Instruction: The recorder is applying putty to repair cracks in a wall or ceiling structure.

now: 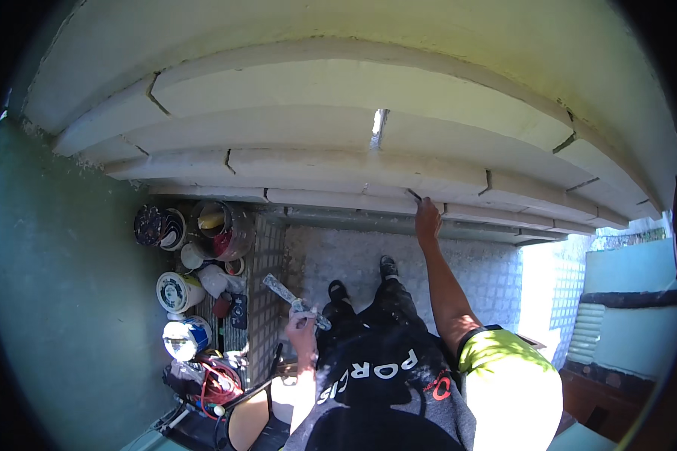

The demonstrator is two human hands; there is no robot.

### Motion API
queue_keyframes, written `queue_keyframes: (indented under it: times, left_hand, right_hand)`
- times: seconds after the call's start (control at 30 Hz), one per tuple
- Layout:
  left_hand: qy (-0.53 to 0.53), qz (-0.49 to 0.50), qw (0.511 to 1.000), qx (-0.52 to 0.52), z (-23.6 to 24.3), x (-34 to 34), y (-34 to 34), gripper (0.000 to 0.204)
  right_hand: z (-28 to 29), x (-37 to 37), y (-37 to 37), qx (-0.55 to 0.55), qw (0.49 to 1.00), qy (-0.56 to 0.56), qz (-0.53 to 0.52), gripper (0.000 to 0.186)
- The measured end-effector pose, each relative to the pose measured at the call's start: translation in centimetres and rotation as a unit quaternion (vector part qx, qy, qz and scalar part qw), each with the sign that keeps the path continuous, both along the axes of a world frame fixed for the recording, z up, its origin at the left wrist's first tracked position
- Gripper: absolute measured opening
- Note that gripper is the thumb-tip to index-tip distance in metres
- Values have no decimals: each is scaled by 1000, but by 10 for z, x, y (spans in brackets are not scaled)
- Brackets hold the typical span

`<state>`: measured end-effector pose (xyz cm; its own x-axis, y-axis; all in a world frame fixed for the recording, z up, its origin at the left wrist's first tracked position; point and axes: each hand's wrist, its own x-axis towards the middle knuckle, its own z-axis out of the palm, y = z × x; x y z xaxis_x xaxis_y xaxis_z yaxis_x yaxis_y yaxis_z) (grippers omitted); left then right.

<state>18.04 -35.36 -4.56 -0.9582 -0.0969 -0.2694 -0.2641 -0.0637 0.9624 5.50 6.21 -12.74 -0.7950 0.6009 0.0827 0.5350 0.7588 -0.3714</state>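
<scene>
My left hand (301,328) is closed around a plaster-smeared putty knife (280,289), held low in front of my left thigh. Its pale flat blade points up and to the left. Stretched forward, my right hand (427,216) grips a small thin tool (414,195), perhaps a narrow scraper; most of it is hidden by the fingers. The tool's dark tip is at the lower cream wall ledge (338,199), left of a vertical joint. A white patch (377,129) marks the wall panel above the middle ledge.
Along the green wall (68,278) at left stand several tubs and buckets, among them a large stained bucket (237,233) and a white tub (179,292). A bag with a red cable (220,385) lies nearer. My feet are on a pale speckled floor (459,259).
</scene>
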Motion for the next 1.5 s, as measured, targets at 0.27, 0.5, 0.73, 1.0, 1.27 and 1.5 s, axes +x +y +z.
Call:
queue_keyframes:
  times: [0.27,0.5,0.73,1.0,1.27,1.5]
  left_hand:
    - [-39,-20,996,72,22,-19,0,13]
    - [-51,-100,991,69,23,-39,19,12]
    - [48,-193,979,32,22,-65,57,32]
    - [155,-411,896,-67,57,-87,140,61]
    - [184,-557,805,-87,38,-80,239,13]
    - [-2,-632,773,-47,31,-73,349,9]
  right_hand:
    - [-51,12,17,-132,864,287,-392,60]
    - [-33,39,-71,-172,976,19,134,64]
    - [-61,185,-31,-387,898,46,-204,41]
    - [-77,269,-36,-559,743,160,-332,30]
    - [-49,250,-18,-643,676,183,-309,37]
    - [-36,236,50,-607,700,298,-230,53]
